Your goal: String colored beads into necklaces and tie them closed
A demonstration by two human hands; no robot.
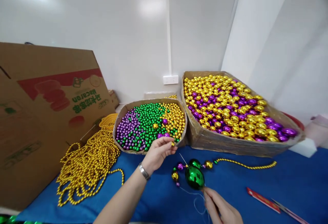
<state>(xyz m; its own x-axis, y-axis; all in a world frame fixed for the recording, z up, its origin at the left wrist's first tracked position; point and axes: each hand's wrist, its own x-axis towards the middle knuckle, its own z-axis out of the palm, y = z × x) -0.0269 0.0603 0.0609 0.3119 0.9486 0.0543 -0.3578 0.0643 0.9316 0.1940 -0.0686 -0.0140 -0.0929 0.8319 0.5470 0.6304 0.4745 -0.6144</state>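
My left hand (159, 152), with a metal band at its wrist, pinches a small gold bead (173, 144) just in front of the tray of small beads (119, 146). My right hand (221, 207) has its fingers closed at the lower end of a long needle (182, 157). A large shiny green bead (195, 179) sits on the needle, whose tip sticks out toward the upper left. Behind it lies a strand of purple, green and gold beads (180, 166) that runs into a gold bead chain (246, 165). Loose thread (194, 194) trails near my right hand.
At right, a large carton (217, 143) holds big gold and purple beads. A heap of gold bead chains (87, 166) lies at left beside a tall cardboard box (46, 114). Scissors (287, 211) and a red packet (263, 200) rest on the blue cloth (159, 200).
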